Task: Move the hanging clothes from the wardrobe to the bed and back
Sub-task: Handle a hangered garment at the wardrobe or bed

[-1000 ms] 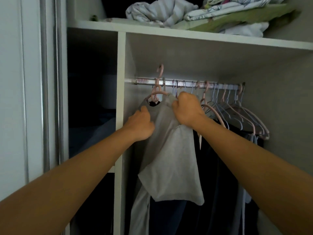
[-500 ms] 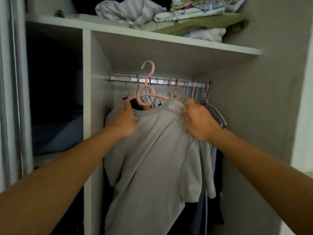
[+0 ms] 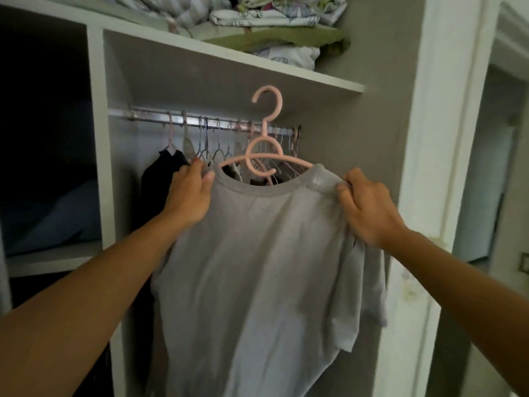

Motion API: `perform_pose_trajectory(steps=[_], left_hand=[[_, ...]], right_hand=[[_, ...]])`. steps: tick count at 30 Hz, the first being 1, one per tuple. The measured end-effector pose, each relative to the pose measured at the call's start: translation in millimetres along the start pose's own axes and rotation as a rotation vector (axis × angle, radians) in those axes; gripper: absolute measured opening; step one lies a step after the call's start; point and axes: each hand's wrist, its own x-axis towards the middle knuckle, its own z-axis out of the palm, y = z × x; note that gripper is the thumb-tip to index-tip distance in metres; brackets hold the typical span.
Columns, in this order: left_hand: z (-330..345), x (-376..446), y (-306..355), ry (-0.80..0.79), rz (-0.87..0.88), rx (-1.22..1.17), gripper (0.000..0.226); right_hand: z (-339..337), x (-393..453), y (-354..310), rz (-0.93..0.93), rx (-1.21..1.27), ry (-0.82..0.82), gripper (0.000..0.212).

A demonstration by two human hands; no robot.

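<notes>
A grey T-shirt (image 3: 257, 267) hangs on a pink hanger (image 3: 264, 138), held up in front of the open wardrobe, with the hook off the metal rail (image 3: 160, 117). My left hand (image 3: 190, 193) grips the shirt's left shoulder. My right hand (image 3: 366, 207) grips the right shoulder and bunches the fabric there. Behind the shirt, several hangers and a dark garment (image 3: 160, 173) stay on the rail.
Folded bedding (image 3: 266, 21) is piled on the wardrobe's top shelf (image 3: 257, 63). A dark side compartment (image 3: 43, 138) lies to the left of a white divider (image 3: 98, 138). A white door frame (image 3: 429, 167) and a doorway stand at the right.
The shirt on its hanger has come off the rail and moved out toward me and to the right. Both hands have spread apart to its shoulders. The view has turned to the right.
</notes>
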Motion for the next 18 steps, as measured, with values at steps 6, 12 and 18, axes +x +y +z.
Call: perform_pose_trajectory(steps=[6,12,18], left_hand=[[21.7,-31.9,33.1,-0.136,-0.079,-0.394,0.037],[42.8,-59.3,83.9,-0.236,-0.041,-0.556,0.034],[55.6,-82.0,147.2,-0.332,0.093,-0.612,0.028]], right_hand=[[-50.4,-54.5,-2.6,0.100,-0.110,-0.039,0.028],[-110.6,-95.1,8.4,0.222,-0.157,-0.045,0.043],[-162.4,-141.8,24.6,0.290,-0.211,-0.100,0.020]])
